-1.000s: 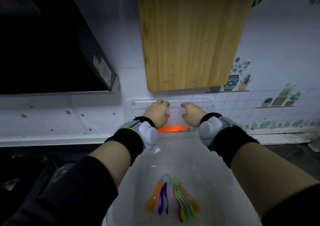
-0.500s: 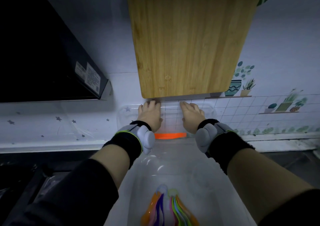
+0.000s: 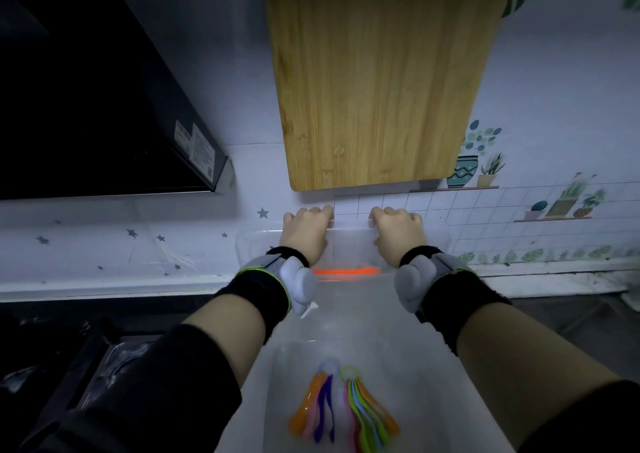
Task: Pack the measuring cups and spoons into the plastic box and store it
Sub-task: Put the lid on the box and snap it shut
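Clear plastic lid point(image 3: 349, 244) stands roughly upright at the far end of the plastic box point(image 3: 363, 321), just in front of the tiled wall point(image 3: 485, 217). I have both hands on its top edge: left hand point(image 3: 306, 230) left of centre, right hand point(image 3: 398, 230) right of centre, a gap between them, level with each other. Fingers on both are curled over the edge. Tips are hidden on the far side, so I can't tell how deep the grip goes.

Key geometry: the lid's top edge runs left-right and the box's long axis runs near-far. The open box lies on the near side of my fingers, under my forearms. My read is that the lid has to swing down toward me. Neither hand is nearer, so it looks like an even two-hand pull. Forearms sit over the opening and would need to back out as it drops.

Orange strip point(image 3: 346, 271) lies across the far rim at the lid's foot; latch, seal or hinge, I can't tell.

Box is translucent white with tall walls. Measuring spoons point(image 3: 346, 407) lie on the floor at the near end in two ringed bunches, handles fanned toward me. Left bunch is orange, pink and purple; right is green, blue and orange. Blurred, so I can't separate cups from spoons.

Bamboo cutting board point(image 3: 377, 78) hangs just above my hands.
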Motion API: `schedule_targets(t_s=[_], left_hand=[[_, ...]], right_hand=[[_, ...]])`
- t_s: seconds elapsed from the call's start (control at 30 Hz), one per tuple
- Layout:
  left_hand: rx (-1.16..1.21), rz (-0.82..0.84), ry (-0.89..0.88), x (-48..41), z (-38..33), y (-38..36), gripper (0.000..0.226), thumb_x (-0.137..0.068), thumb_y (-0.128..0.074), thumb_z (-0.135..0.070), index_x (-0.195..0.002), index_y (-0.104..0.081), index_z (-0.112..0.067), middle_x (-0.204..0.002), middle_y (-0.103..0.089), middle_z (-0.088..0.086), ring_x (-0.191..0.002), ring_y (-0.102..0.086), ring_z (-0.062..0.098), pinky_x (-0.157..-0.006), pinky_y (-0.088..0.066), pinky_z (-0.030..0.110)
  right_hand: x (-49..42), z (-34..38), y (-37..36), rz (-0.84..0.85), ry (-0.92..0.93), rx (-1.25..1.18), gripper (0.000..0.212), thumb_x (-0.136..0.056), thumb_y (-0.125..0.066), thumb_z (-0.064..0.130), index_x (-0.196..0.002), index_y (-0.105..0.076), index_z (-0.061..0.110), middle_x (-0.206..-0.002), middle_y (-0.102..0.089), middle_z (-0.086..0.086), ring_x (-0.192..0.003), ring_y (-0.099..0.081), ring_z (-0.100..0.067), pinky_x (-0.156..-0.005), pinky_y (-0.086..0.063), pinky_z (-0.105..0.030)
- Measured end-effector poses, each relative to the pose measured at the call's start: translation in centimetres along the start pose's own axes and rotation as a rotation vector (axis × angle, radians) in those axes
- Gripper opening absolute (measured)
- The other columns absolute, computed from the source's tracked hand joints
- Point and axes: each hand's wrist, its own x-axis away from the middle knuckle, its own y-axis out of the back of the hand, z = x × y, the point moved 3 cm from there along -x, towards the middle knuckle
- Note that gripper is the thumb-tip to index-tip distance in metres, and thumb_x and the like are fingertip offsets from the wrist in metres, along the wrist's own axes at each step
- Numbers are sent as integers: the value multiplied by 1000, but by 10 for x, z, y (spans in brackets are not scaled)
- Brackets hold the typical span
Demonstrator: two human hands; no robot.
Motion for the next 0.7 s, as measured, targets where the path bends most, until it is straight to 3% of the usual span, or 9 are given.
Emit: schedule_targets(t_s=[0.27,0.43,0.57,0.7], left_hand=[[98,-202,-96,16,-20,47,24,-80,-55,-6,-100,-51,-18,-102,-61,0,-99,-55,24,-83,-33,36],[166,-280,-123,25,-34,83,24,-80,-62,-12,-102,-54,-18,-101,-62,2,-100,-56,26,-86,-34,38],[197,-350,-137,31,-45,115,27,-78,-63,-9,-102,-56,-19,-100,-62,0,-99,-56,24,-83,-32,36],[199,-409,-164,36,-56,148,28,-77,-62,-10,-102,-56,-21,-100,-62,-2,-99,-57,22,-87,-34,38]], right_hand=[[23,-4,48,-227,16,2,35,-83,-53,2,-116,-50,14,-119,-52,-9,-117,-44,-29,-107,-21,-38],[54,-1,78,-501,30,-64,75,-77,-65,2,-144,-32,10,-150,-28,-20,-142,-24,-32,-114,-18,-47],[84,5,88,-688,55,-62,65,-69,-74,7,-129,-50,8,-134,-45,-22,-123,-45,-37,-100,-33,-49],[100,9,85,-613,121,-16,48,-69,-76,10,-115,-59,9,-116,-56,-15,-107,-54,-34,-90,-36,-42]])
